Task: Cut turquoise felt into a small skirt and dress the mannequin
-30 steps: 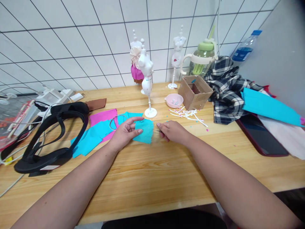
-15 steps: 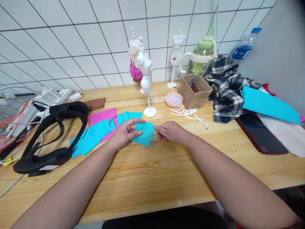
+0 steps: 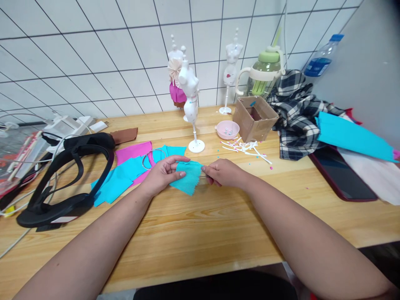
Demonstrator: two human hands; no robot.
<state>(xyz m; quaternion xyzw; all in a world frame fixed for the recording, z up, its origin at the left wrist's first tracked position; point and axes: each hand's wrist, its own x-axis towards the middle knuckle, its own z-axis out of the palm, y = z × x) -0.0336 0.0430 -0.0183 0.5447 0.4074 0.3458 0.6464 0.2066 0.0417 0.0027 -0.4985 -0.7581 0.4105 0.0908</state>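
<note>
My left hand [image 3: 164, 175] pinches a small teal cloth piece [image 3: 189, 178] by its left edge, just above the wooden table [image 3: 200, 233]. My right hand [image 3: 223, 173] is closed in a pinch at the cloth's right edge, fingertips touching it; a thin needle-like thing seems to be in them, too small to be sure. Behind the left hand lie flat teal and pink cloth pieces [image 3: 125, 173] with a metal ring [image 3: 153, 158] on them. A white doll mannequin on a stand [image 3: 192, 108] rises just beyond the cloth.
A black headset [image 3: 65, 175] with cables lies at the left. At the back stand two more mannequins, a pink bowl [image 3: 228, 130], a cardboard box [image 3: 254, 118], a green jug [image 3: 264, 75] and a bottle. Plaid cloth, teal sheet [image 3: 353, 135] and a dark tablet [image 3: 343, 175] lie right. White scraps [image 3: 246, 148] are scattered.
My right hand has moved left and now touches the teal cloth's right edge. The cloth has tilted and dropped slightly; my left hand keeps its hold.
</note>
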